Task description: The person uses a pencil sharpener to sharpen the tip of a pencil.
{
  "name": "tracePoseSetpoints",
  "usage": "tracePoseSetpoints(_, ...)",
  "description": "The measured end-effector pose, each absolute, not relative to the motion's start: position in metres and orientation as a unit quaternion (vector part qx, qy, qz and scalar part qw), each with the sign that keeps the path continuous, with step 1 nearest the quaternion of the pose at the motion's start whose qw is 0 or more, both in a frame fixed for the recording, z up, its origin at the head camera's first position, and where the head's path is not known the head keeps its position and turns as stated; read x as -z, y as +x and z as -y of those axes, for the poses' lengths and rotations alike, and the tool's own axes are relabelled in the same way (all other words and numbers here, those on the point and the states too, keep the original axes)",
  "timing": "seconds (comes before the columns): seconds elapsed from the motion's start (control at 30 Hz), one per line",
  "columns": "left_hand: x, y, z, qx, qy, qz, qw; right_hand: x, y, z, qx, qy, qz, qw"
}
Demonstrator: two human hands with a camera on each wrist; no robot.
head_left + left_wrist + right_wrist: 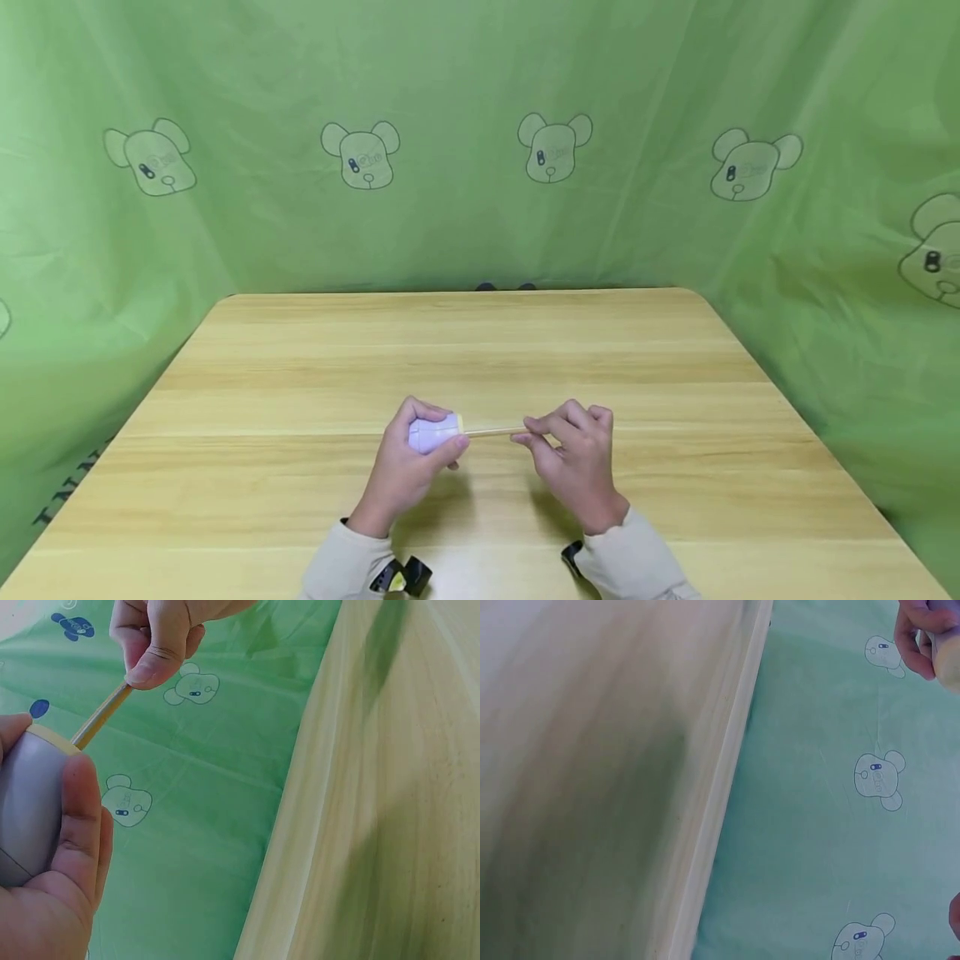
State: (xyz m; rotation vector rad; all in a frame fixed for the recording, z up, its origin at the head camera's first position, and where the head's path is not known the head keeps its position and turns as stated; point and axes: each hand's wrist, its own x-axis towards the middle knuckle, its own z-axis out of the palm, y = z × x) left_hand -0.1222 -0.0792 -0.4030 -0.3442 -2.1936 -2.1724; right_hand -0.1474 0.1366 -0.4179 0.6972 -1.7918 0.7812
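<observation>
In the head view my left hand [403, 471] grips a lavender, barrel-shaped pencil sharpener [431, 433] with a pale yellow end. My right hand [581, 462] pinches a thin yellow pencil [495, 432] between thumb and fingertips. The pencil runs level between both hands, its left end at the sharpener's yellow face. From the left wrist, the pencil [103, 714] meets that yellow face, and its far end is hidden in the right fingers. The right wrist view catches only part of the sharpener [946, 664] at the upper right corner.
Both hands are above the near half of a light wooden table [480, 350]. Green cloth [457, 233] printed with bear heads hangs behind the table and along its sides. Dark wrist straps [401, 577] show at the sleeves.
</observation>
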Motion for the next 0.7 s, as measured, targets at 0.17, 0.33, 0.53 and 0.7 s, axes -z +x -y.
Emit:
tracePoseSetpoints(0.17,0.403,-0.123,0.081,0.701,-0.115,0.703,0.019,0.418,-0.146,-0.138,-0.283,0.274,0.765,0.509)
tracePoseSetpoints(0.33,0.405,-0.125,0.084,0.681,-0.147,0.715,0.056,0.413,-0.142,-0.141,-0.261,0.273,0.805,0.456)
tracePoseSetpoints(0.53,0.415,-0.126,0.084,0.622,-0.253,0.731,0.119,0.394,-0.137,-0.156,-0.37,0.229,0.894,0.103)
tracePoseSetpoints(0.7,0.417,-0.125,0.081,0.618,-0.255,0.73,0.138,0.39,-0.141,-0.161,-0.401,0.223,0.888,-0.001)
